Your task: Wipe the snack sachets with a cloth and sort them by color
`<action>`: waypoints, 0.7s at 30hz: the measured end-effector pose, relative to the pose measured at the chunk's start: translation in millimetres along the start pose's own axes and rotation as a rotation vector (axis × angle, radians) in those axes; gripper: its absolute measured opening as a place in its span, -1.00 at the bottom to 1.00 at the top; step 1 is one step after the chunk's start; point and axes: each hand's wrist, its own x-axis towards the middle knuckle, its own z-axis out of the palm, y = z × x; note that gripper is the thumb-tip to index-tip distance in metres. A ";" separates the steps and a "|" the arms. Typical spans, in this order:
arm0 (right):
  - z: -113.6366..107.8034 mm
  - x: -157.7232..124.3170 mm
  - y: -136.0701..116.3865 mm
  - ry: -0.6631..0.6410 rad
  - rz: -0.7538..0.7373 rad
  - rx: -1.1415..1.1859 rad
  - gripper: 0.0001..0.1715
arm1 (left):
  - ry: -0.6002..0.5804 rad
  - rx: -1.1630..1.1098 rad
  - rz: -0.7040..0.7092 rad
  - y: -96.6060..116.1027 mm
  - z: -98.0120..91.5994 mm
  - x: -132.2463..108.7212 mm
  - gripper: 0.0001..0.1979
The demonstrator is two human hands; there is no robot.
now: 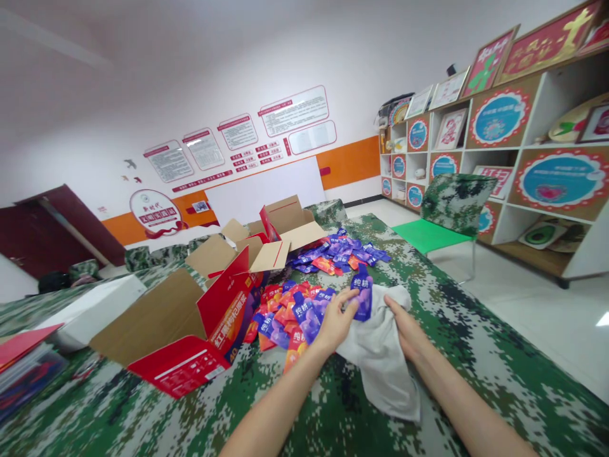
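Note:
My left hand (339, 317) pinches a purple pouch (364, 295) by its left edge and holds it upright, its printed front towards me. Closed on a pale grey cloth (378, 349) is my right hand (402, 320), its thumb lying on top of the fabric. The cloth sits behind and beside the pouch, and its loose end hangs down onto the camouflage tablecloth (457, 387). Left of my left hand lies a mixed pile of orange and purple pouches (297, 311). A second heap of mostly purple pouches (340, 251) rests farther back.
An open red carton (183, 362) stands left of the pile, with more open cartons (290, 222) behind it. A white box (90, 311) and a plastic container (31, 377) are at the far left. A green-seated chair (435, 235) and shelves (533, 152) stand to the right.

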 end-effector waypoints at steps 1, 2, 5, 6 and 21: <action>3.2 -2.6 2.2 -0.011 -0.032 -0.019 -0.52 | -0.002 -0.065 -0.015 1.8 4.0 -10.3 -0.66; 6.0 -4.9 4.3 -0.010 -0.074 -0.041 -0.53 | 0.002 -0.119 -0.025 2.6 8.9 -19.1 -0.65; 11.1 -11.2 8.3 0.013 -0.178 -0.096 -0.53 | 0.040 -0.201 -0.044 1.7 24.2 -35.5 -0.63; 12.0 -13.3 8.7 0.011 -0.182 -0.103 -0.53 | 0.059 -0.200 -0.048 1.0 28.1 -37.2 -0.61; 15.2 -17.9 23.5 -0.002 -0.114 -0.226 -0.60 | 0.097 -0.230 -0.199 -25.5 75.3 -32.0 -0.40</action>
